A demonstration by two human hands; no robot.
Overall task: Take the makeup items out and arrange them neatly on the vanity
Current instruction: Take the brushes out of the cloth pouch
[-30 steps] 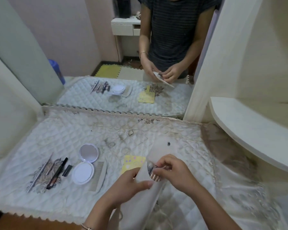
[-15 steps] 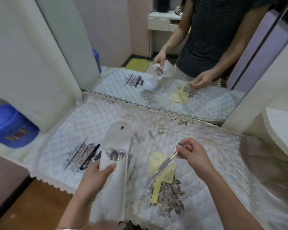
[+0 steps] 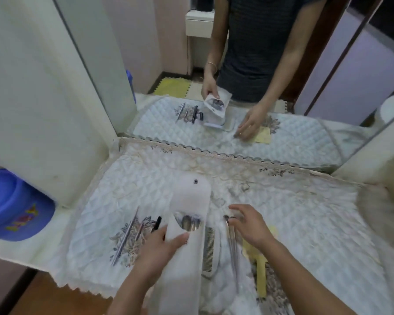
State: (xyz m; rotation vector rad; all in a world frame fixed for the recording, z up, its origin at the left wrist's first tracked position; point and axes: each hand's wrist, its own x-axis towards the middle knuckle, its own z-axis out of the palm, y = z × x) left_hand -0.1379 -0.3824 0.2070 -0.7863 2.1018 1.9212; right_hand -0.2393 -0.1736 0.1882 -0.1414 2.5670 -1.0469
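- Hands first: your left hand (image 3: 162, 244) grips the tall white fabric pouch (image 3: 187, 242) around its middle, thumb laid across the front, and holds it upright above the quilted white cloth-covered surface (image 3: 305, 212).
- Metal brush handles (image 3: 190, 222) show bunched in the pouch's oval opening, just above your thumb.
- Your right hand (image 3: 250, 226) sits low over the surface with fingers spread and curled loosely; the fingertips touch the top end of a slim silver-handled brush (image 3: 232, 244) lying on the cloth, with no firm grip visible.
- A pale fine-toothed comb (image 3: 209, 251) lies between the pouch and that brush.
- A yellow paddle-shaped item (image 3: 261, 269) lies just right of the brush, partly under your right wrist.
- Left of the pouch lie a long thin silver tool (image 3: 125, 237), a shorter slim stick (image 3: 139, 230) and a black pencil (image 3: 157, 222), near each other.
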